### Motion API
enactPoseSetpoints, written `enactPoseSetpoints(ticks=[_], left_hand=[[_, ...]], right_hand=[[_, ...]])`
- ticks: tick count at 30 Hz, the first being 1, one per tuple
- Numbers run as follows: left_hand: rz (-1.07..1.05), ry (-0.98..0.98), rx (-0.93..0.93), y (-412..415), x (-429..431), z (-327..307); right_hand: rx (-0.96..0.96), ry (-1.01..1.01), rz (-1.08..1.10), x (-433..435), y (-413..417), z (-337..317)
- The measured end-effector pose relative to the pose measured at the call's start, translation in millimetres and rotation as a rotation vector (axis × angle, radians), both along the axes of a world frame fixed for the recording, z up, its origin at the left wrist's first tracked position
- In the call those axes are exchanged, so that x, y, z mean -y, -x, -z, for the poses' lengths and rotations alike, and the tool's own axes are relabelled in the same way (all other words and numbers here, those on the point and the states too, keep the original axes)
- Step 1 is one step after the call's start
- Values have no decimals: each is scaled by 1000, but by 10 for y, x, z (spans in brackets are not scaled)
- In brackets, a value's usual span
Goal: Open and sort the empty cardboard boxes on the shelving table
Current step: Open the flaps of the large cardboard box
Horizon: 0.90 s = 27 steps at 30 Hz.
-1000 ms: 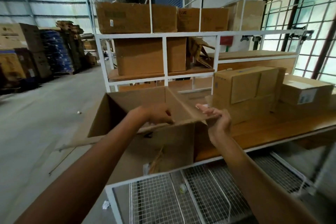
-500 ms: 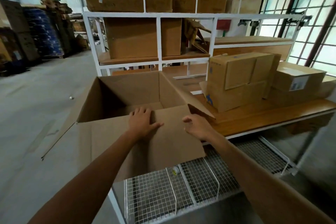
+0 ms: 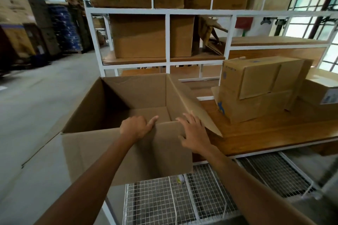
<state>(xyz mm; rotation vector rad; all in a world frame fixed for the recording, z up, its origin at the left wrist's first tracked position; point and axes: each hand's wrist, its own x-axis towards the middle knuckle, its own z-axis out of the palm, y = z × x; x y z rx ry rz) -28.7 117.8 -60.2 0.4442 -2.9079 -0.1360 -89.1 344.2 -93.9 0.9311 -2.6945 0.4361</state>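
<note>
A large brown cardboard box (image 3: 139, 95) stands open and empty at the left end of the wooden table top (image 3: 274, 131). Its near flap (image 3: 102, 153) hangs down over the table's front edge and its right flap (image 3: 193, 104) slopes out to the right. My left hand (image 3: 136, 127) rests on the near flap's fold line with the fingers curled and the index finger pointing right. My right hand (image 3: 193, 133) lies flat with spread fingers on the same flap near the right corner. Neither hand grips anything.
Two stacked closed boxes (image 3: 256, 87) and a labelled box (image 3: 321, 91) sit on the table to the right. White-framed shelves (image 3: 167, 12) behind hold more brown boxes. Wire mesh racks (image 3: 173, 201) lie below the table. Concrete floor and stacked pallets are to the left.
The near flap, held up level a second ago, has been folded outward and down. Both hands followed it and now press on it; my view has moved closer to the box.
</note>
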Motion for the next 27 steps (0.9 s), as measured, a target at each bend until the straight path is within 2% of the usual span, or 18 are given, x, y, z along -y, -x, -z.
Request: enactPoseSetpoints(ticks=[2,4,7,12,16,20,27], left_hand=[[-33,105,-52,37,-107,64],[8,225,-182,41,-265,159],[44,247,-324,66,-545,269],[106,85,-462,97,-1219,524],[245,-160,-541,5,-1832,715],[403,-255,-594,45,-2478,762],[519,-453,-393,591,-3238,1295]], right_hand=[[3,118,-29,-9,25,135],[19,195,-56,-1,40,209],[38,202,-94,-21,54,190],[130,236,-146,-353,17,147],[216,372,-59,-948,-132,523],[252,492,91,-1671,-98,765],[207,564,375,-2613,176,859]])
